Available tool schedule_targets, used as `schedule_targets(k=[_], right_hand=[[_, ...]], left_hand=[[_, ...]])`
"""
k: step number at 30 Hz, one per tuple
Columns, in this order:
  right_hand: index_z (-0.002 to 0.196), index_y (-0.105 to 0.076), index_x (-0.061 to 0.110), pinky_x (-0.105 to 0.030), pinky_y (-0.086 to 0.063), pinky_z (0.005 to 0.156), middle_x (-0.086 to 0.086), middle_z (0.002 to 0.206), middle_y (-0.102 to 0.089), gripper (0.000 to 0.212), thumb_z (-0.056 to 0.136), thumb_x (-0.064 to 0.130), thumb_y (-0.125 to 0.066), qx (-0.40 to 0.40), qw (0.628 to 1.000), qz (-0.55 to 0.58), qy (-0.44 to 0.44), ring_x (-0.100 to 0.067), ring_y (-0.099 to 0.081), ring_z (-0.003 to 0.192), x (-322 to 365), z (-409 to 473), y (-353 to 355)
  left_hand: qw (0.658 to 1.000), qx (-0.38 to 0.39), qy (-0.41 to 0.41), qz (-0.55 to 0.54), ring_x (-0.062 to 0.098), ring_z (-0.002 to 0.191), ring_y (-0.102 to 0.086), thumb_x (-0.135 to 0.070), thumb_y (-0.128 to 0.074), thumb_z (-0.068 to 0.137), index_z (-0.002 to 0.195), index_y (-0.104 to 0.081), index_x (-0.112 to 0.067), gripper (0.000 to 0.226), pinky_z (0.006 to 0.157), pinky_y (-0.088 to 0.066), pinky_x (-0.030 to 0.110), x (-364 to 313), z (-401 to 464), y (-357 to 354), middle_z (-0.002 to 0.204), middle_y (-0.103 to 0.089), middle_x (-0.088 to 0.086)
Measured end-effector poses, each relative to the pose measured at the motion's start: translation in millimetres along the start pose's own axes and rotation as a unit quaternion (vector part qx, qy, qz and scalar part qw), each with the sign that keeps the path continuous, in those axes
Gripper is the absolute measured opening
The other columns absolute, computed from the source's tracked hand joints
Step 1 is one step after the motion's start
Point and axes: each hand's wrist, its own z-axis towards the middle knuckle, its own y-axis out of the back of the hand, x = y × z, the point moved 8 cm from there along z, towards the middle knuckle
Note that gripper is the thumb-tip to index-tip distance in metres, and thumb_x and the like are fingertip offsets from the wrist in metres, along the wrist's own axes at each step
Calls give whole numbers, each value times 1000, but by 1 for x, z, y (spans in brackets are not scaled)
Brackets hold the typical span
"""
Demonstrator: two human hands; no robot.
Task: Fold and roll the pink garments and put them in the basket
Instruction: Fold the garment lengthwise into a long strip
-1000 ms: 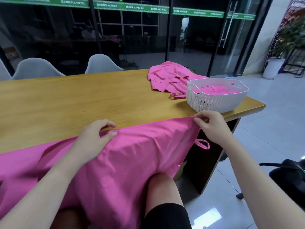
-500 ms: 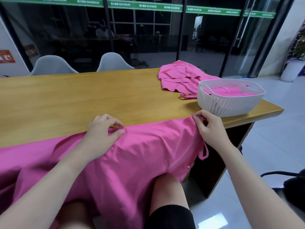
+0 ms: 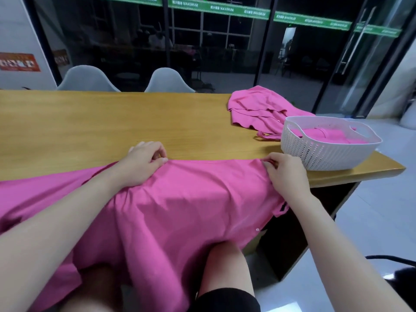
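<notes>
A large pink garment [image 3: 180, 210] drapes over the near edge of the wooden table [image 3: 112, 127] and hangs down onto my lap. My left hand [image 3: 141, 163] pinches its top edge near the middle. My right hand [image 3: 286, 172] pinches the same edge at the garment's right corner, just in front of the white basket [image 3: 319, 154]. Inside the basket lies a rolled pink garment [image 3: 326, 135]. A second, crumpled pink garment [image 3: 258, 109] lies on the table behind the basket.
Two grey chairs [image 3: 166, 81] stand at the table's far side before a glass wall. The basket sits close to the table's right end, with tiled floor [image 3: 371, 221] beyond. A dark object [image 3: 403, 273] lies on the floor at right.
The view has turned left, so the basket sits further right in frame. Both hands keep hold of the garment's top edge, which lies slightly further onto the table.
</notes>
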Motion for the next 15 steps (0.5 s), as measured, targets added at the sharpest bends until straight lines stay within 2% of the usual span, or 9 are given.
schedule_targets(k=[7, 10, 12, 15], right_hand=[[92, -80, 24, -41, -56, 80, 3, 89, -77, 11, 90, 24, -69, 52, 998, -22, -5, -28, -69, 90, 7, 43, -29], [92, -80, 23, -41, -55, 78, 2, 91, -77, 12, 90, 25, -68, 57, 997, -49, 4, -29, -69, 91, 16, 59, -39], [93, -80, 24, -40, -54, 78, 2, 92, -77, 13, 90, 26, -69, 53, 996, -65, 2, -29, -68, 92, 17, 64, -43], [93, -80, 23, -41, -55, 78, 2, 91, -77, 12, 90, 27, -69, 47, 997, -56, -4, -28, -69, 91, 15, 65, -43]], left_hand=[[1000, 7, 2, -6, 19, 89, -50, -29, -64, 98, 88, -57, -24, 13, 88, -43, 44, 31, 45, 0, 85, -58, -8], [1000, 3, 10, -24, 16, 84, -49, -33, -64, 98, 82, -53, -25, 21, 83, -41, 42, 43, 56, 1, 82, -58, -8], [999, -17, -1, -42, 9, 81, -47, -30, -64, 98, 81, -51, -24, 22, 79, -36, 39, 46, 58, 5, 78, -55, -7], [996, -52, -21, -66, 8, 75, -49, -22, -63, 99, 82, -51, -20, 20, 76, -34, 39, 43, 56, 12, 73, -52, -7]])
